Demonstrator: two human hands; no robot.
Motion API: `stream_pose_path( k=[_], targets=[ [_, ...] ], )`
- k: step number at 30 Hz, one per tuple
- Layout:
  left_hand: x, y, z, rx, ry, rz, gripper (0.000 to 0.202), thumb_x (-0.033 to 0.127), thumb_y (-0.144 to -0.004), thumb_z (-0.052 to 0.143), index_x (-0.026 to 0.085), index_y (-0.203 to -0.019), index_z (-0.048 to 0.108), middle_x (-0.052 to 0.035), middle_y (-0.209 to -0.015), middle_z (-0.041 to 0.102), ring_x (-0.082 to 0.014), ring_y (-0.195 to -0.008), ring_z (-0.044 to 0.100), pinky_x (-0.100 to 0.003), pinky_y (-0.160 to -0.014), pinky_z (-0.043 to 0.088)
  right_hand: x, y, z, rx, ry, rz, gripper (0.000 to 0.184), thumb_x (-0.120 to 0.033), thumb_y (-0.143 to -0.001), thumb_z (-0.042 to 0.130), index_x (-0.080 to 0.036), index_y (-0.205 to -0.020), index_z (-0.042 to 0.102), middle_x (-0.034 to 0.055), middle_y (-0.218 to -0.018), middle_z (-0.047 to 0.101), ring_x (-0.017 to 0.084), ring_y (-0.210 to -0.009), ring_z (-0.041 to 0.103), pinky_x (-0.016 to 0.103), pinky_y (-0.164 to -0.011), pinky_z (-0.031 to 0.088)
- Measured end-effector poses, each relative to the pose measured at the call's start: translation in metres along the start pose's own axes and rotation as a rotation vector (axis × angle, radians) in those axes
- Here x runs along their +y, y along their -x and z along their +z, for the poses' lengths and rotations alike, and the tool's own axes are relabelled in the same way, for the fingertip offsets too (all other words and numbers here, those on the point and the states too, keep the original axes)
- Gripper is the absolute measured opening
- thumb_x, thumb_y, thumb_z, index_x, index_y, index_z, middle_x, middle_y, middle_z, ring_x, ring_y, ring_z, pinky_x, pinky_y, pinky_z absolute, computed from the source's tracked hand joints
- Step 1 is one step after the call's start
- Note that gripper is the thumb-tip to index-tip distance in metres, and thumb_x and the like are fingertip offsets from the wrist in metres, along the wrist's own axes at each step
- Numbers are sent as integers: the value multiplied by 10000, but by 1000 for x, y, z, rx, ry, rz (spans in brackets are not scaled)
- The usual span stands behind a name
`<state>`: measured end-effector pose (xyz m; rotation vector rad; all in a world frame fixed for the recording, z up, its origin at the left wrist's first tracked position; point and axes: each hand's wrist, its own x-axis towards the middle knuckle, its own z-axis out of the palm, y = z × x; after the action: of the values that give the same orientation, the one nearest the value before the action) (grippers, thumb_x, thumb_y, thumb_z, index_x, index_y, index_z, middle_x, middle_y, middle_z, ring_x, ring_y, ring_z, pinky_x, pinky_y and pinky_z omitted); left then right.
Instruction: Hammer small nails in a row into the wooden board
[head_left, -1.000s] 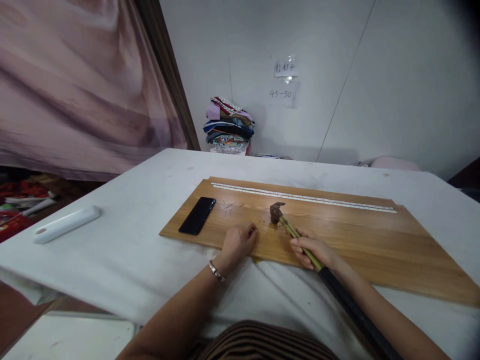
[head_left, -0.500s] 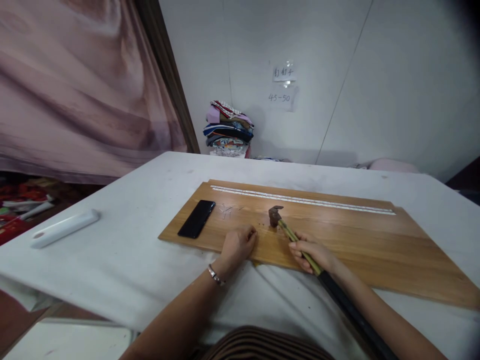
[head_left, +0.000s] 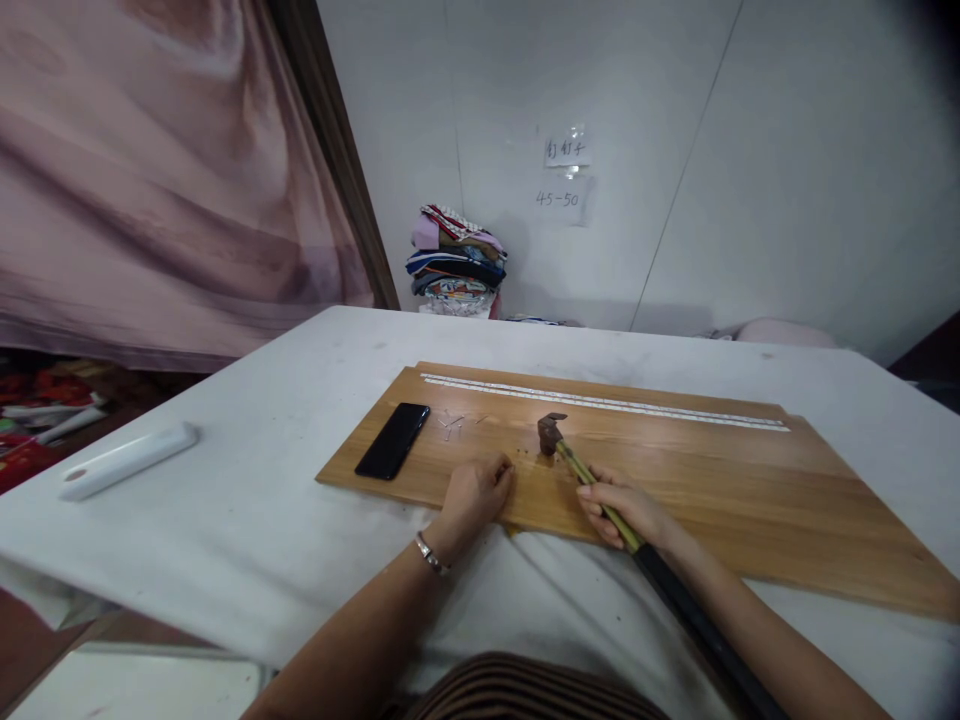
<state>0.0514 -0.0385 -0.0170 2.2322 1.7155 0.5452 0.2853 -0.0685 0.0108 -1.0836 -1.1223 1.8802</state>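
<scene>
A long wooden board (head_left: 675, 470) lies on a white-covered table (head_left: 247, 500). My right hand (head_left: 630, 510) is closed around the yellow-and-black handle of a hammer (head_left: 553, 434), whose dark head rests on the board. My left hand (head_left: 476, 492) rests on the board's near edge with its fingers curled in a pinch; what it holds is too small to make out. A few loose nails (head_left: 452, 421) lie on the board just beyond it, beside a black phone (head_left: 393, 440).
A pale strip (head_left: 600, 402) runs along the board's far edge. A white cylinder (head_left: 124, 460) lies at the table's left. Folded clothes (head_left: 457, 262) are stacked by the white wall behind, under paper labels (head_left: 564, 175). A pink curtain (head_left: 150, 170) hangs at left.
Both hands and the hammer stay where they were; only the view has shifted slightly.
</scene>
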Motion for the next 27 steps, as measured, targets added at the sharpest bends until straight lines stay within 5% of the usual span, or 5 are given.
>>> stream_pose_path(
  k=[27],
  targets=[
    [-1, 1, 3, 12, -3, -20, 212, 302, -889, 482, 219, -859, 674, -30, -839, 723, -172, -765, 643, -251, -664, 407, 5, 1, -2, 8, 49, -35, 368, -435, -701, 688, -224, -826, 414, -114, -501, 468, 28, -278, 347, 137, -261, 283]
  ],
)
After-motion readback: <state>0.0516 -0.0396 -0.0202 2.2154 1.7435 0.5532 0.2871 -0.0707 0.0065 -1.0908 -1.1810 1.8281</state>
